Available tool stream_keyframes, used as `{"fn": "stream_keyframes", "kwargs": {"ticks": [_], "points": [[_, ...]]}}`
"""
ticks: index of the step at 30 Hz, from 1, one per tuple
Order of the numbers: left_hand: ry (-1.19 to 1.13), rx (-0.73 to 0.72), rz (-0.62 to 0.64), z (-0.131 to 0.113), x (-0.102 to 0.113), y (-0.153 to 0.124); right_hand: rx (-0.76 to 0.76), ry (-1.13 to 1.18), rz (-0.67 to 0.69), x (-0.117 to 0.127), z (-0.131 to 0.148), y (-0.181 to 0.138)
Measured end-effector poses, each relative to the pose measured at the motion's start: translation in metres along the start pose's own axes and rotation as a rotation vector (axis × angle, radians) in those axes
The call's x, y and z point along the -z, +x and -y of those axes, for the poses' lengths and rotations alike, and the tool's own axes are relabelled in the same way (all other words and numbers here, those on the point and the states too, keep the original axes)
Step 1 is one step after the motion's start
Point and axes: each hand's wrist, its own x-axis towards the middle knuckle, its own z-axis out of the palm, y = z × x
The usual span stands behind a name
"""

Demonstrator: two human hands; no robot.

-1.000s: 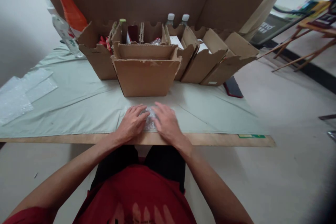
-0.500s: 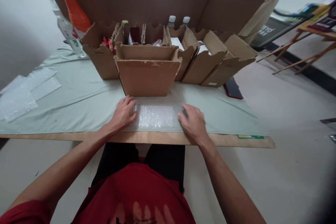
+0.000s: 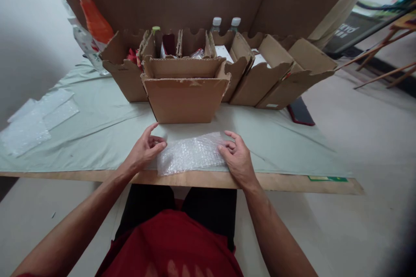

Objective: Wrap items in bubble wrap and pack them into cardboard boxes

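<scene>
A clear sheet of bubble wrap (image 3: 191, 152) lies a little tilted near the front edge of the table, its lower left corner reaching over the wooden edge. My left hand (image 3: 144, 149) pinches its left end between thumb and fingers. At the other end my right hand (image 3: 238, 158) grips the wrap, thumb on the near side and index finger stretched out. Just behind the wrap stands an open cardboard box (image 3: 186, 100), its inside mostly hidden by its front wall.
Several cardboard bins (image 3: 263, 75) stand in a row behind, some with packets inside. An orange-wrapped bottle (image 3: 94, 19) and a clear bottle (image 3: 87, 47) are at the left. More bubble wrap sheets (image 3: 27, 127) lie on the left, and a dark phone-like object (image 3: 300, 111) on the right.
The bubble wrap was lying straight and flat; now it is raised and skewed, its left end closer to me. Both hands have closed on its ends. The view has shifted slightly.
</scene>
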Motion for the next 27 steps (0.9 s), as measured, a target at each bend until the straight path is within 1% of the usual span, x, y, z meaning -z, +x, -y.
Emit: {"fn": "stream_keyframes", "kwargs": {"ticks": [3, 7, 9, 12, 14, 15, 17, 19, 21, 22, 24, 26, 27], "points": [[-0.082, 0.057, 0.031, 0.0, 0.005, -0.015, -0.036, 0.069, 0.062, 0.008, 0.002, -0.005], [-0.003, 0.055, 0.132, 0.0, 0.007, -0.028, 0.018, 0.007, 0.178, 0.012, 0.008, -0.01], [0.026, 0.035, 0.154, 0.0, 0.003, -0.034, 0.035, -0.005, 0.171, 0.011, 0.01, -0.011], [0.024, 0.015, 0.168, 0.003, -0.008, -0.045, 0.039, -0.011, 0.108, 0.008, 0.013, -0.014], [0.023, -0.011, 0.144, 0.003, -0.016, -0.052, 0.052, -0.014, 0.088, 0.008, 0.019, -0.016], [0.035, -0.05, 0.099, 0.0, -0.018, -0.055, 0.064, -0.013, 0.084, 0.01, 0.024, -0.017], [0.085, -0.206, -0.058, -0.011, -0.016, -0.057, 0.113, -0.016, 0.074, 0.017, 0.04, -0.018], [0.168, -0.43, -0.249, -0.033, -0.006, -0.053, 0.22, -0.036, 0.032, 0.028, 0.064, -0.014], [0.271, -0.637, -0.426, -0.064, 0.011, -0.041, 0.372, -0.078, -0.048, 0.042, 0.095, -0.003], [0.326, -0.718, -0.507, -0.081, 0.02, -0.033, 0.45, -0.101, -0.095, 0.049, 0.111, 0.007], [0.422, -0.832, -0.65, -0.115, 0.038, -0.011, 0.573, -0.139, -0.169, 0.06, 0.141, 0.032], [0.469, -0.893, -0.725, -0.141, 0.053, 0.017, 0.647, -0.167, -0.178, 0.067, 0.163, 0.066], [0.476, -0.899, -0.723, -0.151, 0.06, 0.032, 0.667, -0.18, -0.149, 0.069, 0.171, 0.085]]}}
